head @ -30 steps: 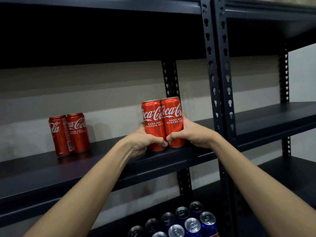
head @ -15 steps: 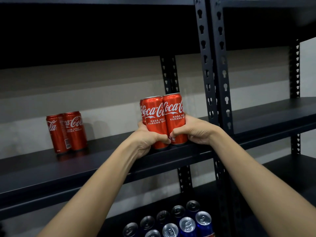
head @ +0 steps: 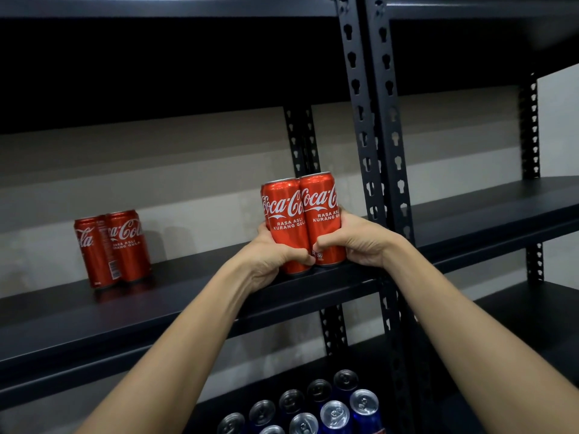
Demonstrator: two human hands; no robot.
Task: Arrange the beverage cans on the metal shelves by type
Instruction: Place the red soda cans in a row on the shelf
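A cluster of red Coca-Cola cans point(head: 302, 220) stands upright on the black metal shelf point(head: 188, 296), near its right post. My left hand point(head: 275, 256) grips the cluster's left side low down. Against its right side, my right hand point(head: 360, 242) presses the right can. Both thumbs meet at the front of the cans. At least one more red can shows behind the front pair. Two other red Coca-Cola cans point(head: 112, 247) stand together far left on the same shelf, apart from my hands.
Black perforated uprights point(head: 376, 151) rise just right of the held cans. Another shelf bay point(head: 501, 208) continues to the right. On the shelf below stand several blue cans point(head: 316, 408) with silver tops. A pale wall is behind.
The held cans have shifted slightly, and a third can now peeks out behind the left one. The view has drifted a little; my hands keep their grip.
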